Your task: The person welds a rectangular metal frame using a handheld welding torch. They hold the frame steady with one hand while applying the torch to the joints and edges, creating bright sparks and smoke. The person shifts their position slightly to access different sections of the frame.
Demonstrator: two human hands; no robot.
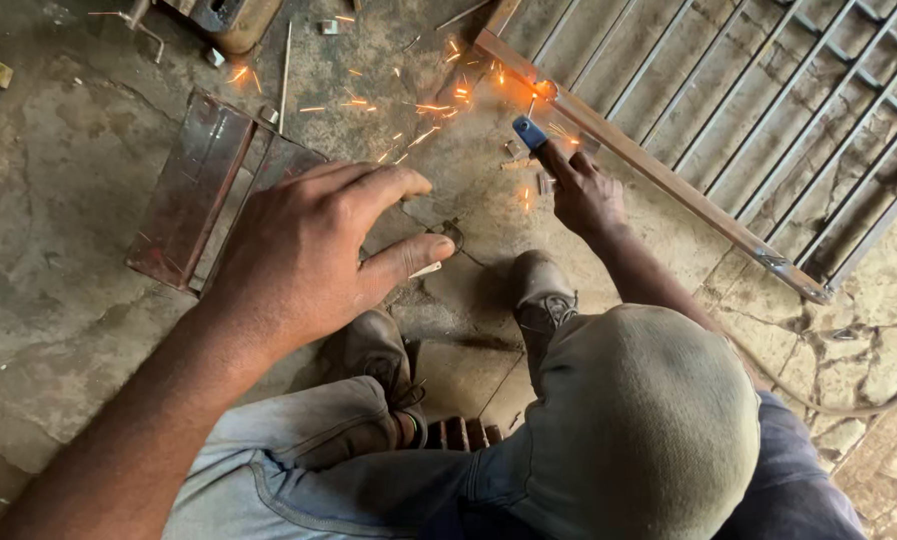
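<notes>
The right hand was clenched around a blue-handled electrode holder, its tip meeting the metal gate frame up and to the right, where sparks flew. The frame bar ran diagonally. The left hand hovered nearer the camera, fingers spread, holding nothing. Glare hid the weld point.

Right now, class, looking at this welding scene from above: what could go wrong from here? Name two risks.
Sparks fly from the weld point on the metal grille frame toward the bare left hand, so burns seem likely. The right hand on the electrode holder is also gloveless, close to the hot arc.
</notes>
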